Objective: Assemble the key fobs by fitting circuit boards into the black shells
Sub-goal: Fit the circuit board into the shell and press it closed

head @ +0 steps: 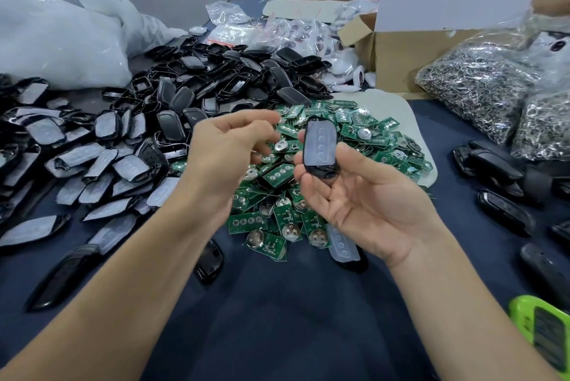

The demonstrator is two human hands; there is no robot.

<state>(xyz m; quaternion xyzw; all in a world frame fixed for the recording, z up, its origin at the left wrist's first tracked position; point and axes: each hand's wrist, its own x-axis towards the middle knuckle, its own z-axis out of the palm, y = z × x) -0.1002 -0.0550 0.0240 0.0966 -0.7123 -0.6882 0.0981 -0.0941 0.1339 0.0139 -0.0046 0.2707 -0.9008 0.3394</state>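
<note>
Centrally, right grip (pixel 364 195) pinching black shell (pixel 319 146) by lower edges, left grip (pixel 228 149) loose, empty, above circuit boards (pixel 354 131)

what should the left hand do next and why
Probably lower the left hand to pick one board from the green circuit board pile just below it: it looks empty, while the right hand holds a black shell, open side up, with no board in it.

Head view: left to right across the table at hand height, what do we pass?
Pile of black shells → left hand → held shell → right hand → bags of metal rings.
</note>
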